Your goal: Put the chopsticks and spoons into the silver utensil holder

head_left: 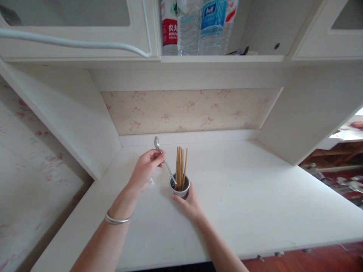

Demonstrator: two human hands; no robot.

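Between the fingertips of my left hand (147, 166) is a long-handled metal spoon (168, 166). Its bowl points up, and the lower end of its handle reaches inside the rim of a metal cup (179, 192). Several wooden chopsticks (180, 166) stand upright in that cup. My right hand (189, 200) is wrapped around the cup's near side and right side, low on the white counter. A small white object (151, 181) with a dark spot shows just behind my left hand; what it is I cannot tell. The cup's inside is mostly hidden.
Water bottles (188, 28) stand on the open shelf above the counter (241, 196). A white cable (76, 42) crosses the upper left cabinet. Side panels enclose the counter left and right. Beyond the right edge, several metal items (348, 184) lie lower down.
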